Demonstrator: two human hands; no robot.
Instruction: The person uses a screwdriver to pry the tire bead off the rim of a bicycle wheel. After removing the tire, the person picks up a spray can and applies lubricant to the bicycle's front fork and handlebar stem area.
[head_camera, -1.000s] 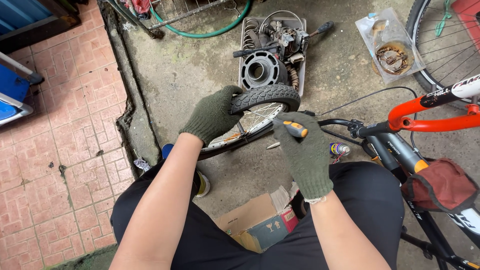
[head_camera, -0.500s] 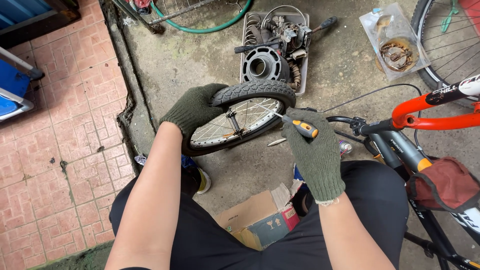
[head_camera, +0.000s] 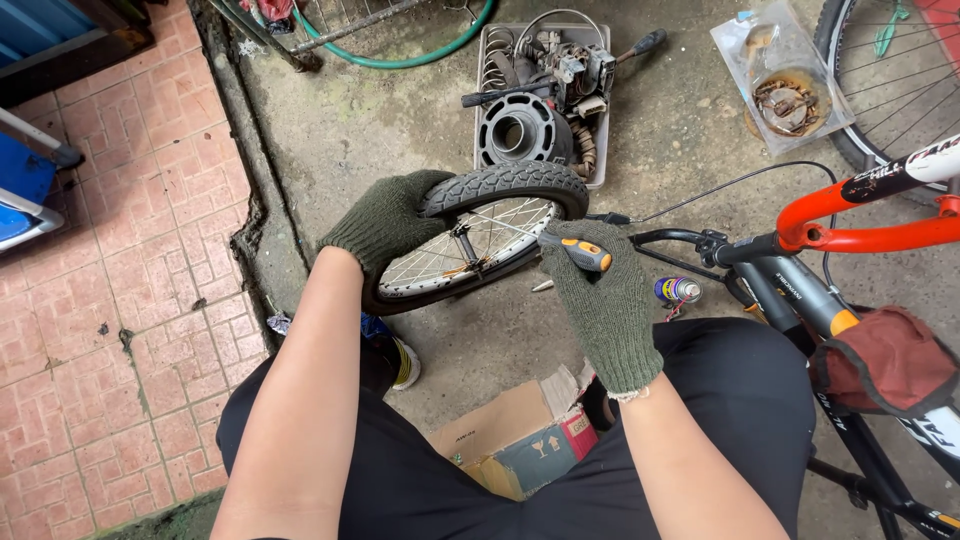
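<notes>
Two gloved hands hold a small bicycle wheel and a screwdriver over a concrete floor.

The wheel (head_camera: 480, 235) sits at the middle of the frame, tilted, with a knobby black tyre, a silver rim and thin silver spokes running to its hub. The left hand (head_camera: 385, 222), in a dark green knit glove, comes up from the lower left and wraps its fingers over the tyre's upper left edge, closed tight on it. The right hand (head_camera: 600, 300), in a matching glove, rises from the lower right, fingers curled around a screwdriver (head_camera: 575, 250) with an orange and black handle, whose tip points left into the spokes. One wheel is held, one screwdriver, two gloves. Behind, at the top centre, one grey tray (head_camera: 600, 150) holds mixed metal parts; one orange bicycle frame (head_camera: 860, 225) lies at the right; one cardboard box (head_camera: 500, 440) sits at the bottom centre.
</notes>
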